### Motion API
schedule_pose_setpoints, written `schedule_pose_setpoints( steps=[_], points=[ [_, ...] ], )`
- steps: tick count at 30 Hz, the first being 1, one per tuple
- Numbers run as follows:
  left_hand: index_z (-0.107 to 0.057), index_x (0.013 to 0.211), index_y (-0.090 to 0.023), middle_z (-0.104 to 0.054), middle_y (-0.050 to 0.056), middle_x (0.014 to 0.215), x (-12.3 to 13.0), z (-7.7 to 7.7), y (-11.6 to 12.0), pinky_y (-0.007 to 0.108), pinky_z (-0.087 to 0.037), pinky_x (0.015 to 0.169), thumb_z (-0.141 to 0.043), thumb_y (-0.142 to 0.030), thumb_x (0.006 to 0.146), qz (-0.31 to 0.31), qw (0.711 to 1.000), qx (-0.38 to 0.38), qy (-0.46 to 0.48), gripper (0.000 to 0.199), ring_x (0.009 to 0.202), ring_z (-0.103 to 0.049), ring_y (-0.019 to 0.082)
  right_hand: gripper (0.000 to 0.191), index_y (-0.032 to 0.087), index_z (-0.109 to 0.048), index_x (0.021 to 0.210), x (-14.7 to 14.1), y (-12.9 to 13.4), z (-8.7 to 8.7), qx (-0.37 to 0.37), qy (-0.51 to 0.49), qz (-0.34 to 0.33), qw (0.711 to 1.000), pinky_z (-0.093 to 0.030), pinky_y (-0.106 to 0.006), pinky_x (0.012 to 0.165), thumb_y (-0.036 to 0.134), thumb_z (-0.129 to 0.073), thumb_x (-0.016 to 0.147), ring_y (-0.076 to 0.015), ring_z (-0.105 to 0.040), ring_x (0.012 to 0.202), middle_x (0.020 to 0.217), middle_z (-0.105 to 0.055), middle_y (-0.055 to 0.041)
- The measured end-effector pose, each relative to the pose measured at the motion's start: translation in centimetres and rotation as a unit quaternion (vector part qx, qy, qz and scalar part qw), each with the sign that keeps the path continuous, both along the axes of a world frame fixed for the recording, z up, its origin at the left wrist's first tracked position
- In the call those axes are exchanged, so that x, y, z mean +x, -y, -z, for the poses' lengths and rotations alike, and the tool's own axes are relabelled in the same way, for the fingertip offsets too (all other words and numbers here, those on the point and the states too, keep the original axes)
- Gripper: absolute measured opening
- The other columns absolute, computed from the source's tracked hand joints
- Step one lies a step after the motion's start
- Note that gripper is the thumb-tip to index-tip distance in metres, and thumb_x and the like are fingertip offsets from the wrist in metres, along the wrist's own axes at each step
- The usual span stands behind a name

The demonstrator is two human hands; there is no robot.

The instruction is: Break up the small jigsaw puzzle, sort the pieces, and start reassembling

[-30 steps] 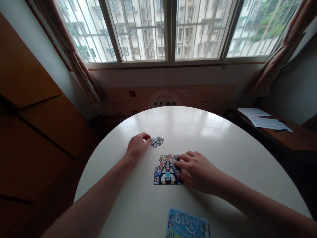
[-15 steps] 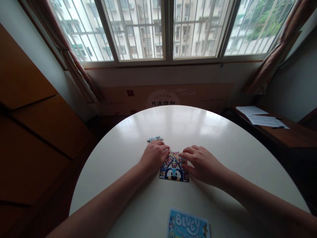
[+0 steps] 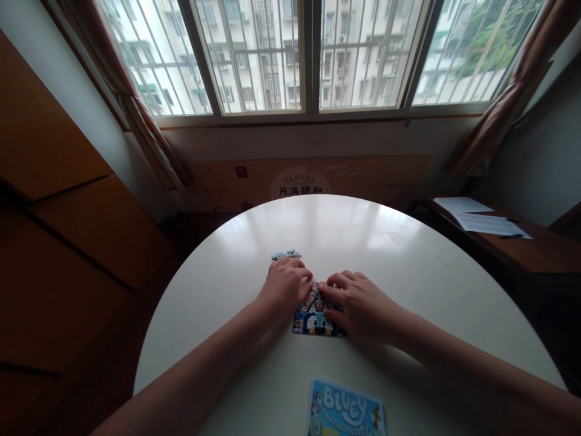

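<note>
A small jigsaw puzzle (image 3: pixel 313 326) lies flat on the white table, showing a blue cartoon dog's face below a crowded multicoloured pattern. Along its upper left side rests my left hand (image 3: pixel 285 287), fingers bent and slightly apart at the puzzle's edge. Over its right part reaches my right hand (image 3: pixel 361 306), index finger and thumb apart, fingertips down on the pattern. Neither hand visibly grips a piece, though the undersides of the fingers are hidden. Just beyond my left hand sits a small heap of loose puzzle pieces (image 3: pixel 287 254), partly covered by the fingers.
A blue card or booklet (image 3: pixel 347 409) marked "BLUEY" lies nearer to me on the round white table (image 3: pixel 218 363). Papers (image 3: pixel 490 223) and dark pens rest on a brown desk to the right. A large printed carton (image 3: pixel 363 181) stands beneath the barred window.
My right hand has shifted left, further over the puzzle, covering more of its right part. My left hand stays at its upper left edge. The camera view has shifted slightly.
</note>
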State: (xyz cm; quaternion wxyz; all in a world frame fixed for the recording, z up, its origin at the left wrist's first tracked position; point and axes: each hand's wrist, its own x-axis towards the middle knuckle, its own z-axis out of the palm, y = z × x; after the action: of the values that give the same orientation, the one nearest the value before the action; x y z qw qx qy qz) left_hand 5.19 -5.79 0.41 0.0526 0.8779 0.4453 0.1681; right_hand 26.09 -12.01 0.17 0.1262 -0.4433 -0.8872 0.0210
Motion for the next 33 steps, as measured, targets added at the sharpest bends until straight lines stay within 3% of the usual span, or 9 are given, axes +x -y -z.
schedule_pose_setpoints(
  steps=[9,15,29,33],
  points=[
    [-0.076,0.093,-0.025,-0.071,0.005,0.107,0.28,-0.34,0.28,0.051,-0.04,0.098,-0.068,-0.023,0.085,-0.018,0.999,-0.034,-0.004,0.011,0.108,-0.058,0.03,0.047,0.022,-0.057,0.136,-0.29,0.32,-0.5,-0.019,0.006,0.001,1.0,-0.045,-0.044,0.09,0.039,-0.063,0.092,-0.0271,-0.058,0.104,0.118,-0.064,-0.0109],
    [-0.075,0.092,-0.024,-0.074,0.003,0.099,0.21,-0.24,0.03,0.049,-0.043,0.093,-0.068,-0.021,0.084,-0.016,0.999,-0.045,0.014,0.011,0.1,-0.061,0.028,0.049,0.021,-0.055,0.139,-0.27,0.34,-0.45,-0.02,0.017,-0.001,1.0,-0.045,-0.045,0.092,0.04,-0.059,0.094,-0.028,-0.057,0.106,0.12,-0.063,-0.0116],
    [-0.076,0.095,-0.023,-0.077,0.001,0.088,0.02,-0.22,-0.4,0.038,-0.05,0.087,-0.064,-0.014,0.083,-0.018,0.991,-0.088,0.1,0.019,0.087,-0.068,0.022,0.047,0.022,-0.056,0.135,-0.38,0.19,-0.37,-0.004,0.027,-0.001,1.0,-0.044,-0.043,0.09,0.041,-0.061,0.093,-0.0268,-0.058,0.105,0.118,-0.064,-0.0097],
    [-0.077,0.091,-0.022,-0.077,0.0,0.086,-0.41,-0.35,-0.64,0.032,-0.052,0.078,-0.063,-0.009,0.08,0.013,0.986,-0.108,0.128,0.022,0.08,-0.069,0.018,0.046,0.023,-0.057,0.134,-0.31,0.06,-0.21,-0.004,0.02,-0.006,1.0,-0.044,-0.043,0.089,0.042,-0.061,0.093,-0.0269,-0.057,0.105,0.118,-0.064,-0.0097]
  ],
)
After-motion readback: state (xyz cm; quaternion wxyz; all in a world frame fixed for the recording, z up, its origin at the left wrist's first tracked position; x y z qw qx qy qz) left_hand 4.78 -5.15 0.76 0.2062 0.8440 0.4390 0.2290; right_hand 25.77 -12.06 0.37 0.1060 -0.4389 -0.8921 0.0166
